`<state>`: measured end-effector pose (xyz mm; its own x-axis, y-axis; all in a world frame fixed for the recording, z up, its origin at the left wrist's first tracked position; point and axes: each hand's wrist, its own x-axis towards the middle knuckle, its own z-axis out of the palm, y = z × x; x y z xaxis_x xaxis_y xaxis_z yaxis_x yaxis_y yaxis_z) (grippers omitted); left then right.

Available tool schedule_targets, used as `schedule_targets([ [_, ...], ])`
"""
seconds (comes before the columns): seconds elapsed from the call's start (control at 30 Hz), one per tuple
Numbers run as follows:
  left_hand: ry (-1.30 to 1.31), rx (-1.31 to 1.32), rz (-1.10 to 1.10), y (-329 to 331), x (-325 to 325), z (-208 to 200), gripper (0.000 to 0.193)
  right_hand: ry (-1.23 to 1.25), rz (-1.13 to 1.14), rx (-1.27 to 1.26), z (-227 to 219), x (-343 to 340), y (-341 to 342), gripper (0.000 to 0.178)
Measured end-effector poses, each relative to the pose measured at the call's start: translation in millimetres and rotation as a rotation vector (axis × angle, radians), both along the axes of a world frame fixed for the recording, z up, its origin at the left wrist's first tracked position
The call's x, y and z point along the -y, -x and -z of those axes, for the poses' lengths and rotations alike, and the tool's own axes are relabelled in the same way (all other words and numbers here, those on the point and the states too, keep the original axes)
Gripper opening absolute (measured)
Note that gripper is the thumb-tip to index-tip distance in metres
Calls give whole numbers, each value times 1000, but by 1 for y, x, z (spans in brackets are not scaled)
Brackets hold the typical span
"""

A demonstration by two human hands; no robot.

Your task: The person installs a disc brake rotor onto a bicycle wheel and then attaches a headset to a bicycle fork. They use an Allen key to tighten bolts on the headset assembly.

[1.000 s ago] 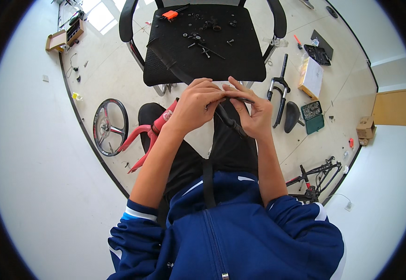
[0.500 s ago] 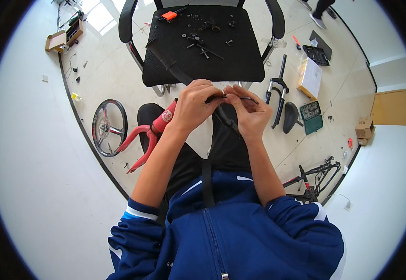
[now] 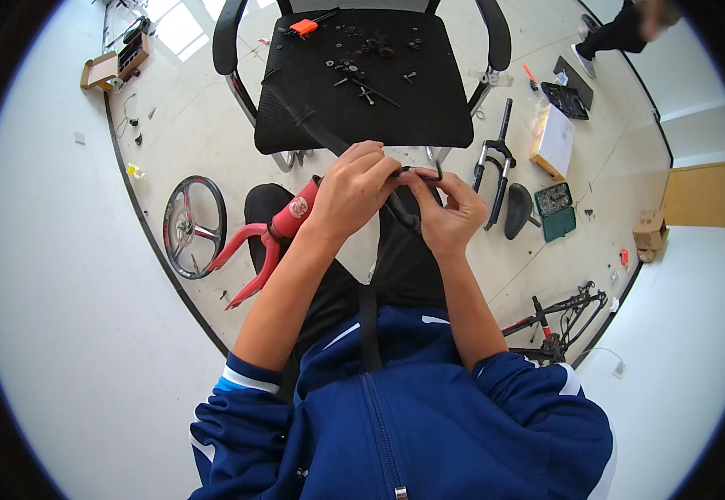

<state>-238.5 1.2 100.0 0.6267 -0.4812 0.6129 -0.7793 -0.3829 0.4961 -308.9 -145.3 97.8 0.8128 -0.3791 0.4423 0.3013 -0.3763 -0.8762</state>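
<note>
A black bicycle handlebar (image 3: 322, 133) runs slantwise from the chair seat down between my legs. My left hand (image 3: 352, 185) is closed around its middle, the fingers hiding the part they grip. Close against it, my right hand (image 3: 448, 210) pinches a thin black hex key (image 3: 439, 167), whose bent end sticks up past the fingers. The key's other end meets the bar at my left fingertips; whether it sits in a bolt is hidden. Beside my left forearm, a red bicycle frame with its fork (image 3: 272, 237) rests by my left leg.
Ahead, a black armchair (image 3: 429, 117) bears loose bolts, small parts and an orange item (image 3: 303, 27). A wheel (image 3: 195, 227) lies at left. At right are a suspension fork (image 3: 496, 158), saddle (image 3: 519, 208), green toolbox (image 3: 557, 221) and black frame (image 3: 558, 329). Another person (image 3: 617, 35) stands far right.
The hex key has turned in my right fingers, so its bent end now points up. My left hand has hardly moved. The other person has come further into view.
</note>
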Motion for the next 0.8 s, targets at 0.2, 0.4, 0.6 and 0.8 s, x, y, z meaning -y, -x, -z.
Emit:
schedule_targets([
  [0.2, 8, -85, 82, -1, -4, -7, 28, -17, -214, 3, -6, 7, 5, 19],
  [0.4, -43, -161, 184, -8, -10, -1, 26, -90, -286, -142, -3, 15, 6, 21],
  [0.6, -19, -128, 94, -10, -7, -1, 20, -298, -90, -19, 0, -11, 5, 19],
  [0.8, -27, -153, 49, -3, -3, -10, 22, -120, -51, 4, 8, -5, 6, 20],
])
